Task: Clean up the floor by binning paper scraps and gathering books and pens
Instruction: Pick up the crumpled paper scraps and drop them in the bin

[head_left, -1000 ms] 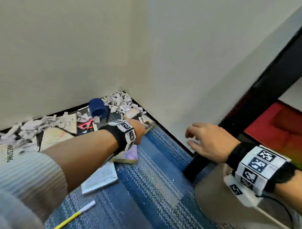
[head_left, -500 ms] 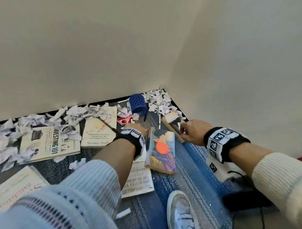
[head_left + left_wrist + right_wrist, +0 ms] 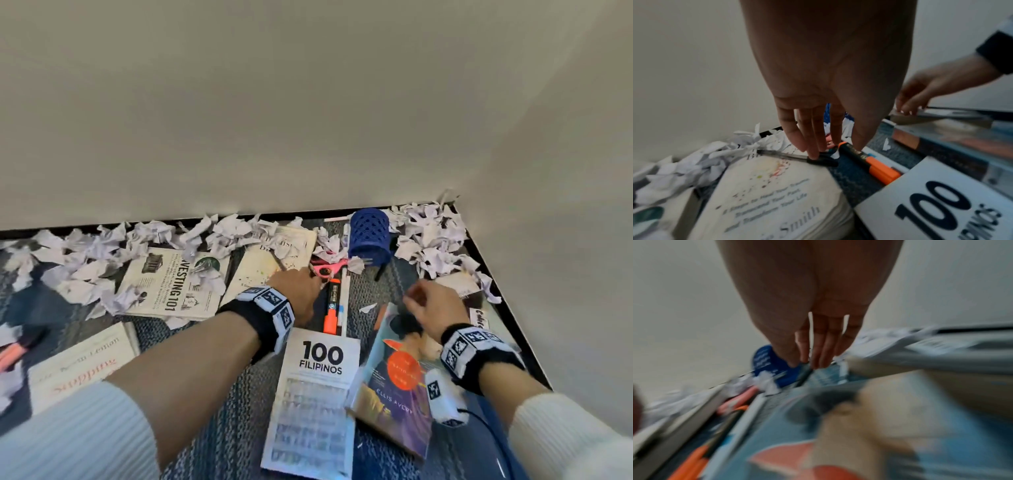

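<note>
Both hands have reached down; left hand (image 3: pixel 824 91) fingers (image 3: pixel 813 146) hang loose, touching a pen (image 3: pixel 797 157); right hand (image 3: pixel 433 308) fingers' state unclear; blue cup (image 3: pixel 370 236) contents hidden.

White ribbed sleeves (image 3: pixel 68 435); black wristbands (image 3: pixel 255 317) w/ b&w square-code tags on both wrists

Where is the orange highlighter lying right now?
In the head view the orange highlighter lies on the carpet just right of the left hand, between the pink scissors and the 100 Filipinos booklet.

left hand (image 3: pixel 824 91) fingertips touching black pen (image 3: pixel 797 157) (on book (image 3: pixel 777 186))
</note>
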Action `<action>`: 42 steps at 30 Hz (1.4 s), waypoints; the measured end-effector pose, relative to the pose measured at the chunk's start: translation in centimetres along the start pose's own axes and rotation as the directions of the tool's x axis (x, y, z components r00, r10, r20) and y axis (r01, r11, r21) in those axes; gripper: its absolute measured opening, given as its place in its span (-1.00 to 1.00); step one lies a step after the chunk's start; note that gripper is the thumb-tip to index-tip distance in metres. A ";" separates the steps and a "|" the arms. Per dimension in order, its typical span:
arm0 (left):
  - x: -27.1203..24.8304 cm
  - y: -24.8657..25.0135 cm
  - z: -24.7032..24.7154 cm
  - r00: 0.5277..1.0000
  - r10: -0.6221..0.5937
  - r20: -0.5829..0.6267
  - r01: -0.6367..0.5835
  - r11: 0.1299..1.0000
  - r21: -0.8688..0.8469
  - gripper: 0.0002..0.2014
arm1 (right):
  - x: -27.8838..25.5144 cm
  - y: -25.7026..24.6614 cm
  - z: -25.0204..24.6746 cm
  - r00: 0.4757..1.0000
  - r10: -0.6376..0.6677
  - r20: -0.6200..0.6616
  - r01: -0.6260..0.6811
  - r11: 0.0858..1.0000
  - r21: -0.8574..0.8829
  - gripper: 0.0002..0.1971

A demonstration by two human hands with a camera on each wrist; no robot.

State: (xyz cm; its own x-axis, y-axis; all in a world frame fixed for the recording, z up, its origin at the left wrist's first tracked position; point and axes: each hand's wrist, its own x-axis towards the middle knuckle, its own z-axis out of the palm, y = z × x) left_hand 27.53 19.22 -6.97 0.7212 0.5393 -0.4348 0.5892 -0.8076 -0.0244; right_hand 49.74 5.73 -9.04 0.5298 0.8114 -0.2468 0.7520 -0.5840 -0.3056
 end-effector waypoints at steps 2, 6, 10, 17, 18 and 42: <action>0.6 -0.2 -0.2 0.999 -0.019 0.047 0.017 0.998 0.056 -0.66 | 1.7 -2.0 1.6 0.985 -0.123 0.125 0.124 0.992 -0.003 -0.82; 2.0 -0.7 -1.0 0.997 -0.076 0.019 0.075 0.995 0.065 -0.66 | 3.9 -4.2 4.6 0.962 -0.158 0.224 0.214 0.943 -0.255 -0.70; 3.4 -0.1 -0.9 0.997 -0.060 -0.055 0.060 0.998 0.013 -0.57 | 4.9 -3.6 5.5 0.968 -0.097 0.231 0.140 0.974 -0.177 -0.88; 9.2 -0.3 0.9 0.958 -0.160 -0.239 0.104 0.967 -0.232 -0.52 | 5.6 -4.0 3.9 0.992 -0.126 -0.014 0.127 0.987 0.102 -0.91; 9.9 -0.3 1.3 0.961 -0.160 -0.225 0.110 0.970 -0.218 -0.53 | 5.9 -4.2 3.9 0.995 -0.090 -0.031 0.094 0.981 0.171 -0.89; 15.0 -4.2 3.0 0.959 -0.061 -0.276 -0.032 0.948 -0.318 -0.22 | 5.4 -5.7 6.0 0.999 -0.018 0.027 0.024 0.975 -0.220 -0.43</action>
State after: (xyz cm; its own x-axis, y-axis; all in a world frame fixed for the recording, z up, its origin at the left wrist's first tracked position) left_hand 34.79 30.01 -16.07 0.7567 0.6320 -0.1672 0.6513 -0.7067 0.2764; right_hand 45.92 13.33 -14.16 0.5054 0.8209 -0.2659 0.8322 -0.5452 -0.1014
